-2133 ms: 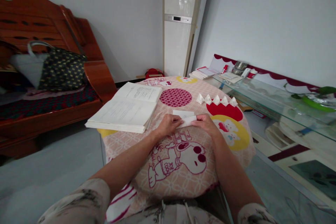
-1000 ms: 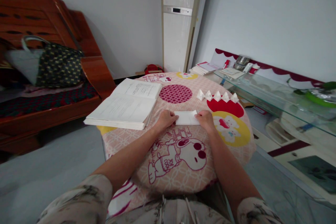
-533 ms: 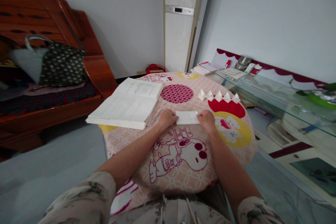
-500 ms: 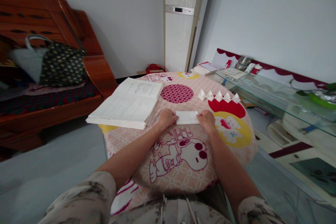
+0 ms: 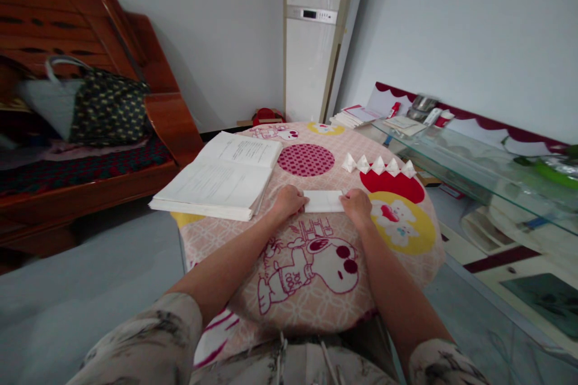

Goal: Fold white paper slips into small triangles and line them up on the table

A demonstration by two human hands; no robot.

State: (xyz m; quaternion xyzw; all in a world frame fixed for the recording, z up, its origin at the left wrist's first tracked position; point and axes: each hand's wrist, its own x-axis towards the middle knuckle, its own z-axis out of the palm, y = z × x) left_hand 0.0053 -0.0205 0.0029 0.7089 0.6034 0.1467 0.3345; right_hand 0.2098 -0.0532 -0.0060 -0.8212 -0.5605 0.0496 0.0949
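A small white rectangle of folded paper [image 5: 323, 201] lies over the middle of the round table, its long side running left to right. My left hand [image 5: 289, 201] grips its left end, with the fingers curled in. At the right end, my right hand [image 5: 357, 206] pinches the paper between thumb and fingers. Beyond my right hand stands a row of several small pointed folded-paper pieces [image 5: 378, 165]. An open thick book [image 5: 221, 177] with printed pages lies to the left of my left hand.
The table wears a pink patterned tablecloth [image 5: 316, 313]. At right is a glass-topped cabinet [image 5: 478, 177] with metal containers [image 5: 421, 107] on it. A stack of papers [image 5: 354, 116] sits behind the table. On the left a wooden bench [image 5: 167, 123] holds a dark patterned bag [image 5: 111, 108].
Both hands keep their hold on the ends of the paper. The view has shifted very slightly; the book and the row of folded pieces have stayed in place.
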